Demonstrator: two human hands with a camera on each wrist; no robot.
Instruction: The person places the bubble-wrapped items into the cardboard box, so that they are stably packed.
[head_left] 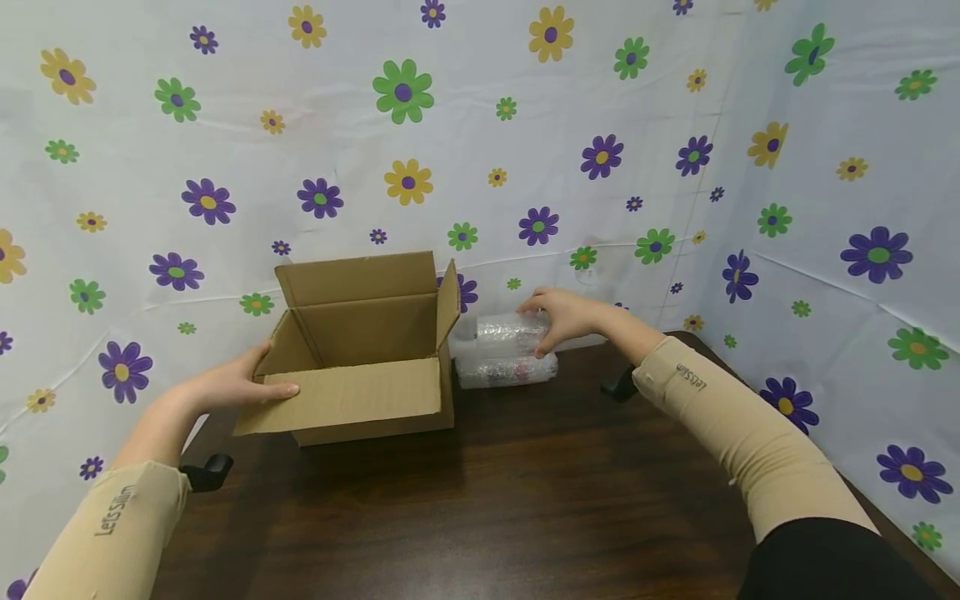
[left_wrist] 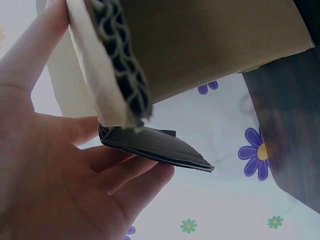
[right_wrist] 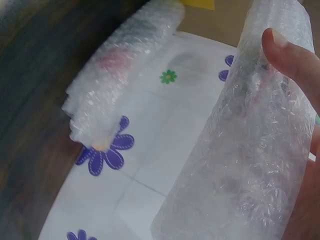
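An open cardboard box (head_left: 375,435) stands on the table, its flaps spread outward. At its left front corner, my left hand (head_left: 234,385) grips the box, thumb over the front flap (head_left: 360,393) and fingers outside. The left wrist view shows those fingers under a folded flap (left_wrist: 157,145), beside a torn corrugated edge. Right of the box, my right hand (head_left: 567,318) holds a bubble-wrapped bundle (right_wrist: 240,145) between thumb and fingers. A second bubble-wrapped bundle (head_left: 502,372) lies in front of it, with a reddish patch (right_wrist: 116,61) showing through. The contents of both are blurred by the wrap.
The dark wooden table (head_left: 487,508) extends in front of the box. A flower-printed white sheet (head_left: 480,142) hangs close behind the box and along the right side. Black pieces (head_left: 210,472) project from both wrists.
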